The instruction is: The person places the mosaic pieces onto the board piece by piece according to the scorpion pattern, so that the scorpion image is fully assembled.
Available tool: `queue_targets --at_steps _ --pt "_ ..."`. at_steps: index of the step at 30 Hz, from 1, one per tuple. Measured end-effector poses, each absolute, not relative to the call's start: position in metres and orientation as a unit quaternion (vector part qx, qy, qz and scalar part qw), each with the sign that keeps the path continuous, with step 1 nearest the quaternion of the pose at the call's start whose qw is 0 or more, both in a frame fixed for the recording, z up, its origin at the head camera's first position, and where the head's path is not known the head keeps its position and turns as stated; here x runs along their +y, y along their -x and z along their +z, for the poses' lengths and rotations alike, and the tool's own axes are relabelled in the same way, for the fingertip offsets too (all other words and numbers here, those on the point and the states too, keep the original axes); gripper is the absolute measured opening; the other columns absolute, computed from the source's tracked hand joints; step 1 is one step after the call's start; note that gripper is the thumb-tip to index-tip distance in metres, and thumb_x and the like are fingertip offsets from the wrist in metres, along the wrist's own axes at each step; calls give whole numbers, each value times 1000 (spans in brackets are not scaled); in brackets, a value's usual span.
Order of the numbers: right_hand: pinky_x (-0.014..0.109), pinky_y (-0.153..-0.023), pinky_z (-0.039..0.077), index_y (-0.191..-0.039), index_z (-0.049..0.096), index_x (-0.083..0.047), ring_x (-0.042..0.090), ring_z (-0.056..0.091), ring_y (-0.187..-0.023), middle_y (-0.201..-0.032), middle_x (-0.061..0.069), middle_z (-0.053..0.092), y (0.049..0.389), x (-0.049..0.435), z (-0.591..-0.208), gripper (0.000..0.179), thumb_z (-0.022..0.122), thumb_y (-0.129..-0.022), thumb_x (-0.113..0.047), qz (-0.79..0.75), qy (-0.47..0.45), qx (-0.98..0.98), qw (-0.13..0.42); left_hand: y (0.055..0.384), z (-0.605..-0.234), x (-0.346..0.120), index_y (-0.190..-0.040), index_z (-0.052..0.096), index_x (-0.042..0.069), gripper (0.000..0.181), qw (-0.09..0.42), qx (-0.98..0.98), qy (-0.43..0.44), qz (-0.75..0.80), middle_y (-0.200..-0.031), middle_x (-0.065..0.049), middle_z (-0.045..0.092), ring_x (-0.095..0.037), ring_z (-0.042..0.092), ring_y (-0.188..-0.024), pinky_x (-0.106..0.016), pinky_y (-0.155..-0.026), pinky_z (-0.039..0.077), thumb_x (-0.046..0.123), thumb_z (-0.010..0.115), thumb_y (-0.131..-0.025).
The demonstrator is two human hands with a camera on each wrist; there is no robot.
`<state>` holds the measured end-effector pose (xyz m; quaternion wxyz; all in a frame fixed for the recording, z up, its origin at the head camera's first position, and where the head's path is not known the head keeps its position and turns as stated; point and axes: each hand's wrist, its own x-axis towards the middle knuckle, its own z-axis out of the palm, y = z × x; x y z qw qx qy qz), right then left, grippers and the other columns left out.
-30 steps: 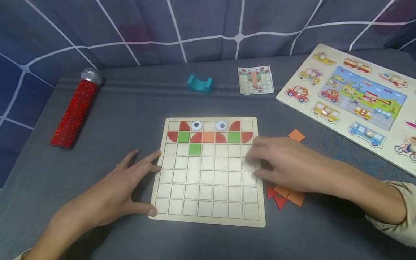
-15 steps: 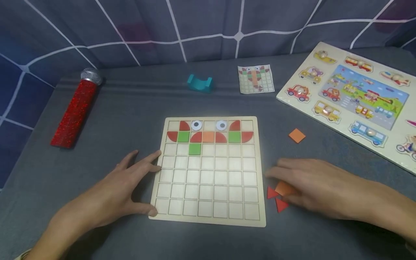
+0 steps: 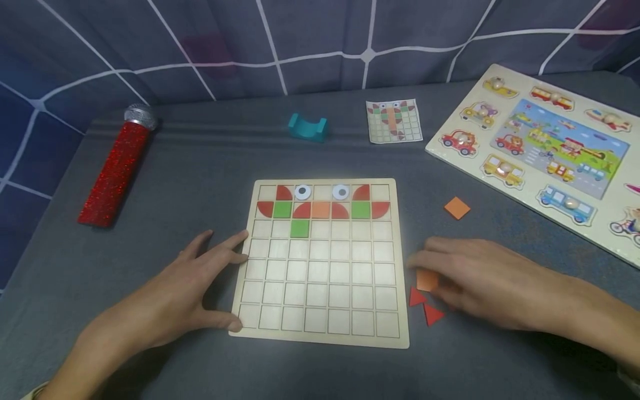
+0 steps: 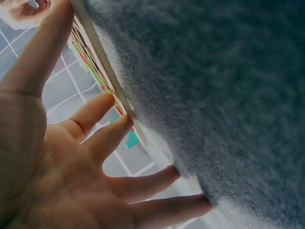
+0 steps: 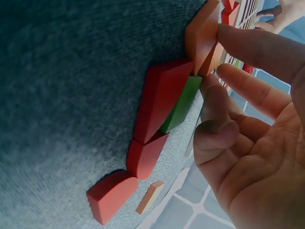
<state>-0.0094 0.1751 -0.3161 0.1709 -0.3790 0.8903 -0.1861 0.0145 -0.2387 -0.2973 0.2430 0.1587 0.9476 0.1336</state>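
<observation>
A wooden grid board (image 3: 320,341) lies on the dark cloth, with red quarter-circle, green and orange square tiles and two googly-eye pieces in its upper rows. My left hand (image 3: 185,291), fingers spread, touches the board's left edge with thumb and fingertips; in the left wrist view, fingers (image 4: 109,136) meet that edge. Right of the board, my right hand (image 3: 492,283) pinches an orange square tile (image 3: 426,280) between thumb and finger. Two red triangle tiles (image 3: 433,315) lie just below. The right wrist view reveals red pieces (image 5: 164,98) and a green tile (image 5: 183,105) under the hand.
A loose orange square (image 3: 457,208) lies above the right hand. Further back are a printed pattern card (image 3: 394,133), a teal arched block (image 3: 307,129) and a vehicle peg puzzle (image 3: 530,183). A red glittery microphone (image 3: 117,169) lies at left. A checked curtain hangs behind.
My right hand has left the board's right side and moved down to the loose tiles. One orange square there has shifted left. The left hand has stayed put.
</observation>
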Motion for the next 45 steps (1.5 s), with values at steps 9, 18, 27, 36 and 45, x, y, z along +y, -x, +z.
queue_targets --at_steps 9,18,27,36,45 --pt "26 -61 45 -114 66 -31 -2 47 -73 -94 -22 53 13 175 -315 39 83 -80 -21 -197 374 889 174 -15 -299 -239 -138 52 28 96 236 949 -160 132 -160 5 27 -49 13 -143 -78 -90 33 59 89 -55" --pt "25 -62 47 -105 69 -29 -4 49 -74 -93 -21 55 19 164 -308 31 83 -80 -18 -217 388 887 122 -14 -298 -239 -137 51 28 95 241 949 -155 134 -160 5 27 -50 12 -143 -79 -90 32 54 92 -55" --pt "32 -72 50 -103 73 -23 2 56 -81 -96 -15 61 35 128 -301 20 78 -85 -17 -249 383 884 100 -14 -298 -240 -138 50 28 97 239 948 -158 138 -160 5 27 -50 11 -143 -79 -92 29 55 91 -55" --pt "29 -66 45 -93 72 -16 9 50 -71 -81 -8 56 53 79 -300 8 71 -88 -10 -260 401 874 92 -15 -297 -240 -136 52 29 93 243 947 -158 136 -160 7 26 -49 13 -143 -78 -89 34 55 91 -56" --pt "29 -61 42 -88 68 -15 13 48 -70 -74 -6 53 64 54 -304 11 67 -87 -5 -243 404 878 80 -15 -297 -239 -134 53 29 91 244 947 -157 136 -160 6 27 -49 13 -143 -78 -90 33 53 92 -56"
